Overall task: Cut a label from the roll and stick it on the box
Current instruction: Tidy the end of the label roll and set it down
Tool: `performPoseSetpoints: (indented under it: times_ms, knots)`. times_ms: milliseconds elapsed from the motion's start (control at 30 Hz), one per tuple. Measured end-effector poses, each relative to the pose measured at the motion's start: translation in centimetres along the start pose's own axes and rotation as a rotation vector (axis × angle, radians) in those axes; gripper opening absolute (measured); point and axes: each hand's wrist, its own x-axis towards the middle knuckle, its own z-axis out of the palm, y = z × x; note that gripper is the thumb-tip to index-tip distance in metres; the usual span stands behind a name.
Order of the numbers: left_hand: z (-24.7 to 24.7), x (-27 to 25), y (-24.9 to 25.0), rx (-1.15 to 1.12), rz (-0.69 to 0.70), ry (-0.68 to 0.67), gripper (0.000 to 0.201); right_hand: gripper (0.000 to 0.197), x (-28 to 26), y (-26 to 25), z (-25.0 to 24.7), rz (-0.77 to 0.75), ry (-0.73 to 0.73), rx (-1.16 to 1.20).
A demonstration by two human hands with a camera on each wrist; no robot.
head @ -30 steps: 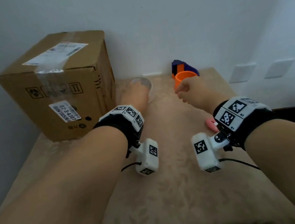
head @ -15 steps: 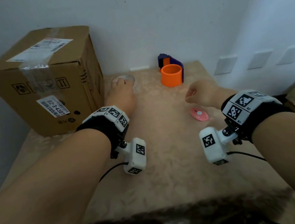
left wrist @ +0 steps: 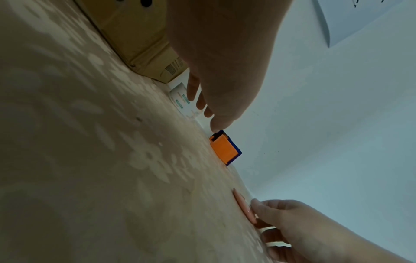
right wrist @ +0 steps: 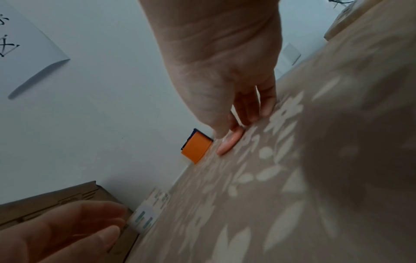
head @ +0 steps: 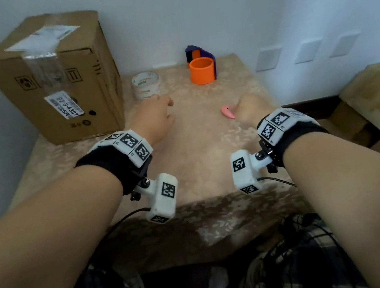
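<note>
Nothing was cut yet. The roll point(head: 146, 85) stood mid-frame on the surface point(head: 200, 157) beside the box point(head: 56, 78), upper left. The left hand point(head: 157, 118) hovered near it, grip loose, empty. The right hand point(head: 250, 107) touched a pink cutter point(head: 227, 112); whether it gripped was unclear.

Home room, floral-clothed table point(head: 210, 160) against white wall point(head: 192, 12), wall switches point(head: 268, 58), cardboard box point(head: 56, 76)

My right hand point(head: 250, 107) hides part of the small flat pink cutter point(head: 227, 112); my left hand point(right wrist: 60, 229) is blurred, and whether it touches the clear tape roll point(head: 146, 84) is unclear.
</note>
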Motion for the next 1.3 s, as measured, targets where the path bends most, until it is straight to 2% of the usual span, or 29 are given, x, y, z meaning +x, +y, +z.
performPoseSetpoints:
  times_ms: [67,167,367,467,533,600,666,733,800,866,966,1033,1100,1300]
  knots:
    - [0.0,-0.3,-0.5,-0.016,0.005,0.001,0.037,0.042,0.1,-0.7,0.6,-0.002,-0.033,-0.016]
    - [-0.3,0.0,-1.3,-0.030,-0.014,0.007,0.037,0.030,0.5,-2.3,1.3,-0.053,-0.080,-0.046]
    - [-1.2,1.3,-3.0,-0.075,-0.030,0.062,0.036,0.032,2.1,-6.2,2.7,-0.190,-0.197,-0.131]
    - [-1.1,2.2,-3.8,-0.091,-0.038,0.074,0.036,0.029,2.9,-7.7,3.2,-0.234,-0.220,-0.082]
    - [-0.9,2.8,-4.0,-0.111,-0.042,0.072,0.035,0.034,3.0,-8.2,3.4,-0.273,-0.255,-0.026]
    - [-0.7,3.3,-4.0,-0.121,-0.038,0.072,0.034,0.046,3.1,-8.4,3.4,-0.334,-0.292,-0.096]
    - [-0.5,3.9,-4.0,-0.130,-0.043,0.066,0.033,0.046,3.5,-8.5,3.4,-0.368,-0.311,-0.165]
    - [-0.3,4.5,-3.9,-0.131,-0.046,0.068,0.034,0.033,4.5,-8.6,3.6,-0.323,-0.295,-0.111]
    - [-0.2,5.1,-3.8,-0.138,-0.053,0.077,0.034,0.027,6.0,-8.7,3.9,-0.280,-0.180,-0.039]
    - [-0.2,5.8,-4.0,-0.154,-0.066,0.099,0.034,0.024,8.1,-8.5,4.4,-0.176,-0.120,0.228]
    - [-0.4,6.9,-4.3,-0.163,-0.095,0.130,0.033,0.034,10.0,-9.6,4.7,0.019,-0.165,0.713]
    - [-0.6,7.6,-4.4,-0.146,-0.103,0.136,0.032,0.031,10.4,-10.8,4.6,0.128,-0.182,0.873]
    - [-0.6,8.1,-4.4,-0.131,-0.106,0.139,0.031,0.027,11.0,-11.7,4.8,0.161,-0.171,0.859]
    - [-0.2,8.7,-4.8,-0.125,-0.125,0.109,0.030,0.038,12.5,-11.9,5.5,0.176,-0.157,0.664]
